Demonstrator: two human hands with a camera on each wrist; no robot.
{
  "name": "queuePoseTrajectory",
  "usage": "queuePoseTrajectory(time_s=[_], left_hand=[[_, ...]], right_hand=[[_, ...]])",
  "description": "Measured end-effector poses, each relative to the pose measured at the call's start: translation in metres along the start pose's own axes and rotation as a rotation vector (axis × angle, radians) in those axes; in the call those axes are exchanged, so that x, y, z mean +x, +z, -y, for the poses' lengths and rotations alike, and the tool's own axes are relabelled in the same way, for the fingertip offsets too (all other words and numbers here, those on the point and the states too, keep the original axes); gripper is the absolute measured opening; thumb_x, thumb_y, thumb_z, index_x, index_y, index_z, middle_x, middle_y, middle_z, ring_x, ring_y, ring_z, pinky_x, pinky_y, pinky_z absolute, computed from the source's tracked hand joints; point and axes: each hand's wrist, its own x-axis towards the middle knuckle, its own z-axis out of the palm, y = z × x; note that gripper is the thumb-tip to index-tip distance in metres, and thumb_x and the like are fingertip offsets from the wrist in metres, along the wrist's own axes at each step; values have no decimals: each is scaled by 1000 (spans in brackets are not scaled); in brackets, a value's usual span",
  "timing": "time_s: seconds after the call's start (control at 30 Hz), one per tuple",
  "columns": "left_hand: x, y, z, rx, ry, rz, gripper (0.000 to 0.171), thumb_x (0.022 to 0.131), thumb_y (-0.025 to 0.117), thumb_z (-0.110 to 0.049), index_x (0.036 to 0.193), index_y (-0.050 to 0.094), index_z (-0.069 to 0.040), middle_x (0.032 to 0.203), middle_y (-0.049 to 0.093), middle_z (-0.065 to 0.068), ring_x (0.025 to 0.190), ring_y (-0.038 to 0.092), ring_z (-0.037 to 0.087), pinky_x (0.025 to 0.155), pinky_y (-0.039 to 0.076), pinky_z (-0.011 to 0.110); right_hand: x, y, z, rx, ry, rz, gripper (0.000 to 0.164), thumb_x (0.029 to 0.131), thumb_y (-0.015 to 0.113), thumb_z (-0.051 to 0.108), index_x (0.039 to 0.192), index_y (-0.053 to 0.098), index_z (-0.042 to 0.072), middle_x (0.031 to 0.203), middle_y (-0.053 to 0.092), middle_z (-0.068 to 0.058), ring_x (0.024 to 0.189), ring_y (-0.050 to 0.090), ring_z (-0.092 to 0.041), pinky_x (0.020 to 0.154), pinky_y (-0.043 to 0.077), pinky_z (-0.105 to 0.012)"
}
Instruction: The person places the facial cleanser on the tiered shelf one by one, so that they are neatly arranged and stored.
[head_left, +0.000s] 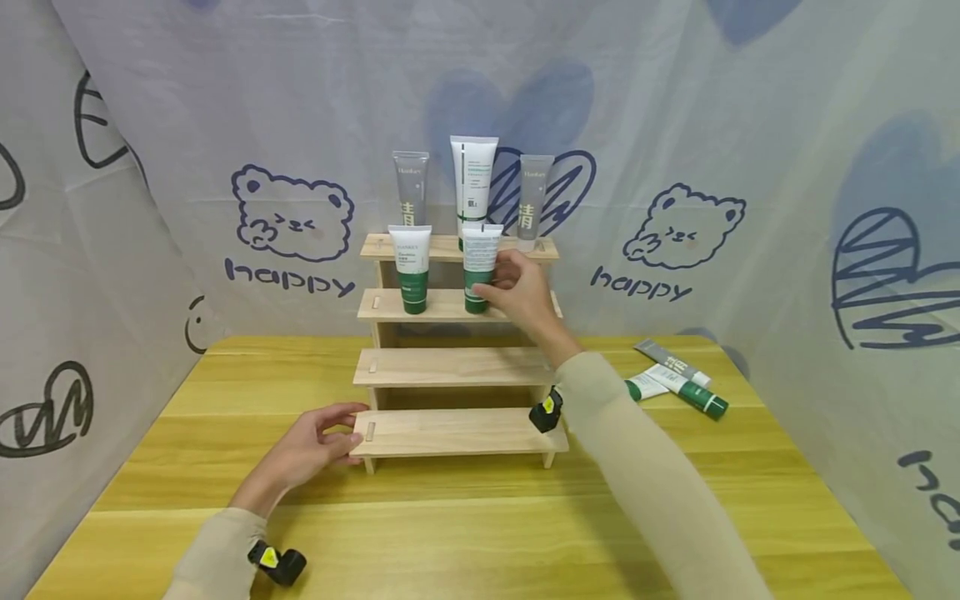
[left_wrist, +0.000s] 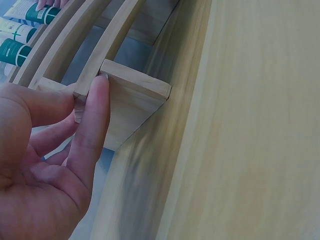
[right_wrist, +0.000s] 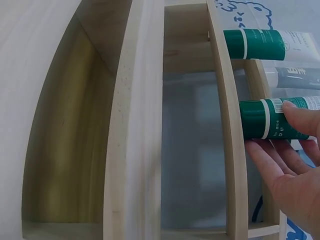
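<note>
A stepped wooden rack point(head_left: 450, 367) stands on the table. My right hand point(head_left: 522, 292) holds a white and green squeeze tube point(head_left: 480, 258) upright on the second step from the top, thumb on one side and fingers on the other. To its left on that step stands a similar tube point(head_left: 412, 265). On the top step are a tall white tube point(head_left: 472, 179) and two grey tubes, one left point(head_left: 410, 187) and one right point(head_left: 533, 200). My left hand point(left_wrist: 55, 145) pinches the left end of the lowest step between thumb and fingers.
Right of the rack, a grey tube point(head_left: 671, 360) and white and green tubes point(head_left: 690, 392) lie in a loose heap on the yellow wooden table point(head_left: 420, 533). A patterned cloth point(head_left: 300, 100) hangs behind and at both sides.
</note>
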Motion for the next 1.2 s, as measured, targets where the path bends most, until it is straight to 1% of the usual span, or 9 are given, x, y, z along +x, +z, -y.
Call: queuePoseTrajectory(time_s=[0.33,0.57,0.93,1.2], left_hand=[[-1,1,-1,6,-5,-4,58,102,60,-2,155,37,5,139,46,30,102,71,20,87,67,31],[0,1,-1,-5,-9,-4,58,102,60,-2,155,37,4,140,45,30,104,70,20,87,67,31],[-1,1,-2,10,-7,-2,58,102,60,-3,155,37,4,140,45,31,104,70,22,88,67,33],[0,1,-1,8,-5,0,58,102,60,-3,155,37,4,141,45,31,105,70,22,88,67,32]], right_hand=[[0,9,1,-12,-3,13,50,87,81,4,131,60,-2,124,70,-25,112,69,-38,102,61,-44],[-2,9,2,-34,0,13,49,88,81,6,131,59,0,124,70,-24,112,69,-37,102,61,-43],[-5,9,2,-81,0,12,48,91,80,12,134,59,4,127,69,-20,114,68,-35,104,59,-44],[-7,9,1,-75,4,8,48,90,80,12,133,59,4,126,69,-20,112,69,-35,102,61,-45]])
